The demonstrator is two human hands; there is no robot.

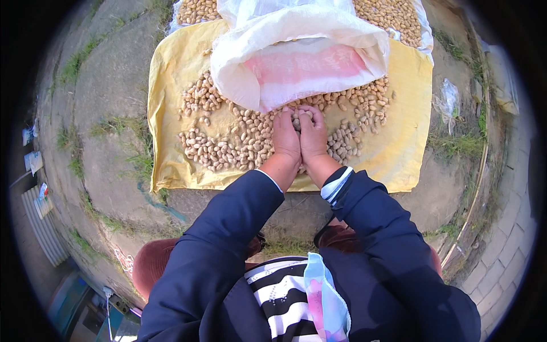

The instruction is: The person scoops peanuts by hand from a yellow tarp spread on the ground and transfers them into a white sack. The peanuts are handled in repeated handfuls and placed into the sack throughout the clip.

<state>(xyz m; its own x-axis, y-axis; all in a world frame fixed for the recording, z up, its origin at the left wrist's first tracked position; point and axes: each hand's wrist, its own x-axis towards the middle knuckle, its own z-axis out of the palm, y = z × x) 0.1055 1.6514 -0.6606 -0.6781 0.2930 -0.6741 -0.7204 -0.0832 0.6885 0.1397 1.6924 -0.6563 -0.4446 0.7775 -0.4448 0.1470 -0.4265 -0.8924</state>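
My left hand (286, 137) and my right hand (313, 134) are cupped together, wrists touching, around a small heap of unshelled peanuts (296, 121). They are just below the mouth of a white woven sack (299, 96), which gapes towards me and shows a pink printed panel inside. More peanuts (226, 149) lie loose to the left of my hands, and others (344, 141) lie to the right. All of them rest on a yellow woven sheet (397, 141). The sack's upper part runs out of the top of the view.
Beyond the yellow sheet, peanuts (198, 10) are spread at the upper left and more peanuts (391, 19) at the upper right on white sheeting. Grass tufts (457, 145) grow between the concrete slabs (115, 85). A crumpled clear plastic bag (448, 100) lies right of the sheet.
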